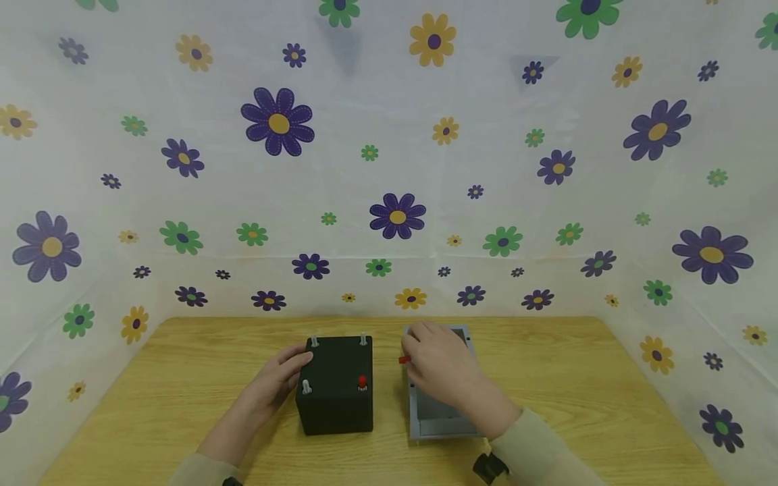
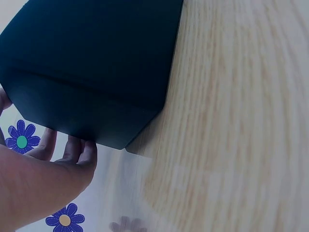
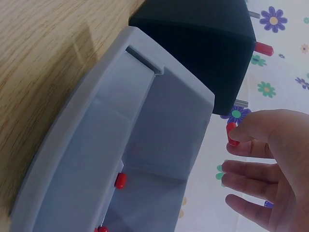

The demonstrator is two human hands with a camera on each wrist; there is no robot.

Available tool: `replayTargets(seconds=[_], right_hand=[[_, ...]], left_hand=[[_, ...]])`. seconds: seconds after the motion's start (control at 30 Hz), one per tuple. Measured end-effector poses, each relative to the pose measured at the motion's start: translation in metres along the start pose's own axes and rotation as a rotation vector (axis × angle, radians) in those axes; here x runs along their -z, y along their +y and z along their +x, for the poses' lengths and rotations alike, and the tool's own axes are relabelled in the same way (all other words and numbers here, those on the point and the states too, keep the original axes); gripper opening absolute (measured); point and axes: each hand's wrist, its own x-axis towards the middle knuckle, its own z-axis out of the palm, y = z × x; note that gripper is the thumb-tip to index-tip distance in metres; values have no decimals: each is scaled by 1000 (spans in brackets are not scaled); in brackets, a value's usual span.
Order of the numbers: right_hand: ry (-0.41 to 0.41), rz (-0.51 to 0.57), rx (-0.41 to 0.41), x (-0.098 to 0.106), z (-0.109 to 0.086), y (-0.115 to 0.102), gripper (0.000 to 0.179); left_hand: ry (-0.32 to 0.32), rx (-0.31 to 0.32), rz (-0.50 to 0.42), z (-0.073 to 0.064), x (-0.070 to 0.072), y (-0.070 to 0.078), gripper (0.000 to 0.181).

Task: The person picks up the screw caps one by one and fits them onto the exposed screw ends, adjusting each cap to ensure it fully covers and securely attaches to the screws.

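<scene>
A black box (image 1: 337, 368) stands on the table with metal posts at its top corners. The near right post bears a red cap (image 1: 362, 382); the other posts are bare. My left hand (image 1: 281, 379) holds the box by its left side, a fingertip over the top edge. In the left wrist view, its other fingers (image 2: 72, 149) touch the box wall. Between thumb and forefinger, my right hand (image 1: 439, 364) pinches a small red cap (image 3: 232, 134) above the grey tray (image 1: 413, 412). More red caps (image 3: 120, 181) lie inside that tray.
The tray stands right of the box, with a narrow strip of wooden table (image 1: 389, 405) between them. Behind and at both sides hangs a white flowered cloth (image 1: 340, 182). Metal posts (image 1: 363, 339) stick up from the box top.
</scene>
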Motion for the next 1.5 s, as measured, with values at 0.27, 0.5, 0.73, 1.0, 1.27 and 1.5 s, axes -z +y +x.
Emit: replayTargets(seconds=[0.27, 0.5, 0.73, 1.0, 1.27, 1.5], right_hand=[[0, 19, -19, 0, 4, 0, 10], [-1, 39, -14, 2, 7, -1, 7], [27, 34, 12, 0, 12, -3, 9], [37, 24, 13, 1, 15, -2, 14], [36, 8, 27, 1, 20, -1, 14], [24, 5, 25, 1, 26, -2, 12]], left_hand=[[1, -8, -7, 0, 0, 0, 66], [0, -14, -13, 1, 0, -1, 65], [11, -8, -9, 0, 0, -1, 68], [1, -17, -11, 1, -1, -1, 68], [4, -19, -4, 1, -2, -2, 66], [-5, -24, -10, 1, -1, -2, 66]])
